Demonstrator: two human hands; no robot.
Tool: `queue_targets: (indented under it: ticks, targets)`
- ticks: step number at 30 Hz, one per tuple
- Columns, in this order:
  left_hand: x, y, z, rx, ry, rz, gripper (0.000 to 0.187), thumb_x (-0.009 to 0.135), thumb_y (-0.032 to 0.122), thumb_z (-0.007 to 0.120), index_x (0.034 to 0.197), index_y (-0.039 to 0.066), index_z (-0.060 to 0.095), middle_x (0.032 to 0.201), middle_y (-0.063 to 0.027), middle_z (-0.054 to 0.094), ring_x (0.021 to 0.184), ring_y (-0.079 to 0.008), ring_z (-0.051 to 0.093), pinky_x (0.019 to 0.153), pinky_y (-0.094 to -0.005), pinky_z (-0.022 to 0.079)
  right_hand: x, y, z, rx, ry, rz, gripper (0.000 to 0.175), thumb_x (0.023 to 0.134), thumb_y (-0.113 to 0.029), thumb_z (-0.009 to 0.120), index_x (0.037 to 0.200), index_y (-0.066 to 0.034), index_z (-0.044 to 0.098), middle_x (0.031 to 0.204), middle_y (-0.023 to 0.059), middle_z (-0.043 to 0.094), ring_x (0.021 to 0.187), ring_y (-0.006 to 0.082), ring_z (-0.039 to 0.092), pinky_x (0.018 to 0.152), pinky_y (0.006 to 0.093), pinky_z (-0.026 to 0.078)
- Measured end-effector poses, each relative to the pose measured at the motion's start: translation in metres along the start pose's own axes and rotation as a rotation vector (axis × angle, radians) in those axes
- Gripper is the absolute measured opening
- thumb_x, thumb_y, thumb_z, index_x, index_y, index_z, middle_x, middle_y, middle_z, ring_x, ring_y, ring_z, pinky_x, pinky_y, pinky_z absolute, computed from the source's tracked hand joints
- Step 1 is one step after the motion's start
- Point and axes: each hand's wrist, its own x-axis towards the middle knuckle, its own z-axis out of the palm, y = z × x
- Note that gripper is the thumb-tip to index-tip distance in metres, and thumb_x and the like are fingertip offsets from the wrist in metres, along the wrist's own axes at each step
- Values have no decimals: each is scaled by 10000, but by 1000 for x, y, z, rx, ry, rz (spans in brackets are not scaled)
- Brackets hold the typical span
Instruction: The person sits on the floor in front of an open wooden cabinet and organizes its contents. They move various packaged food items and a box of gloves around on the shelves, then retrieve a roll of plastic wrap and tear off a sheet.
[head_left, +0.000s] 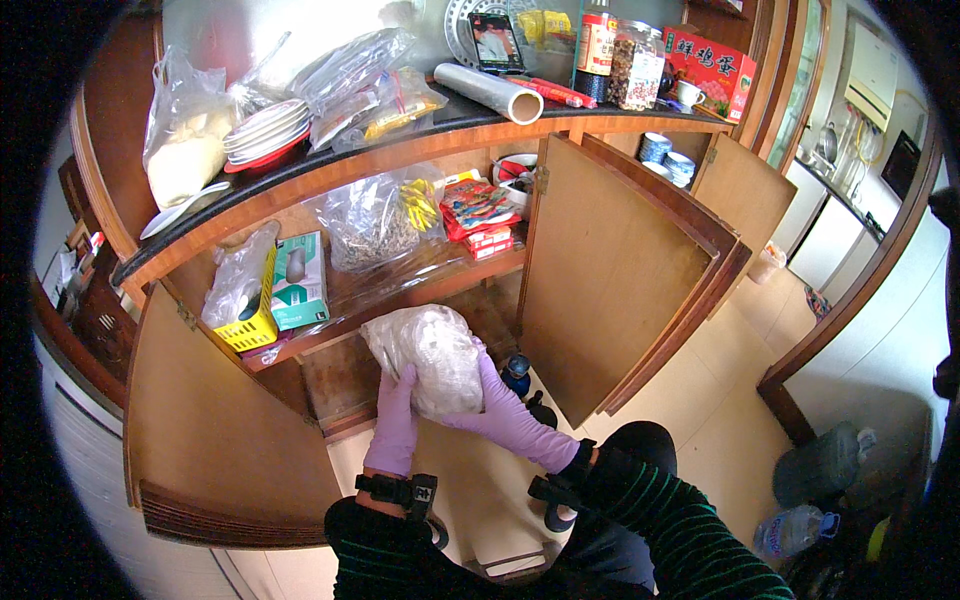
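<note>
A bulky bundle in clear plastic is held between my two hands, in front of the open cabinet. Its contents are blurred by the wrapping. My left hand, in a light purple glove, grips its lower left side. On its right side and underneath is my right hand, gloved the same way. Behind the bundle runs the cabinet shelf. On it are a yellow plastic basket with a plastic bag, a teal-and-white glove box, a clear bag of dried food and red packets.
Open cabinet doors stand at left and right. The black countertop edge carries stacked plates, a plastic-film roll, a sauce bottle and a red carton. A blue-capped bottle stands near the right door. Water jugs lie lower right.
</note>
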Motion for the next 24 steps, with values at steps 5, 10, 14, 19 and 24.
queue_targets:
  ticks: [5,10,14,19,24]
  targets:
    - [0,-2,-1,-23,-24,25,655,961,266,633,1492,52,313,1442,-92,461,1320,-238,449,1116,-390,357,-2,-3,-1,10,-5,11,1140,765,-232,834,1542,23,39,1555,192,253,1427,285,290,1166,358,264]
    - [0,-1,-1,-1,-4,14,657,957,266,637,1485,39,318,1437,-98,464,1314,-238,455,1114,-385,359,-1,-1,-1,23,-50,13,1170,787,-212,825,1542,19,-38,1571,169,195,1443,239,231,1173,330,234]
    - [0,-1,-1,-18,-48,47,657,955,266,641,1483,38,322,1437,-98,464,1313,-235,455,1113,-381,359,-1,-1,-1,15,-46,17,1167,786,-208,826,1542,21,-33,1568,172,202,1442,243,235,1171,332,238]
    - [0,-1,0,3,-4,20,667,953,278,643,1483,34,321,1436,-100,464,1313,-233,452,1112,-380,359,-2,-7,-1,38,-47,38,1139,791,-173,811,1542,23,-23,1562,178,214,1435,247,248,1167,335,247]
    - [-3,2,1,33,0,9,692,946,305,650,1486,31,316,1437,-101,462,1315,-233,450,1118,-383,348,-2,-3,0,83,-9,-8,1081,802,-178,798,1549,0,38,1545,169,273,1413,260,310,1152,347,281]
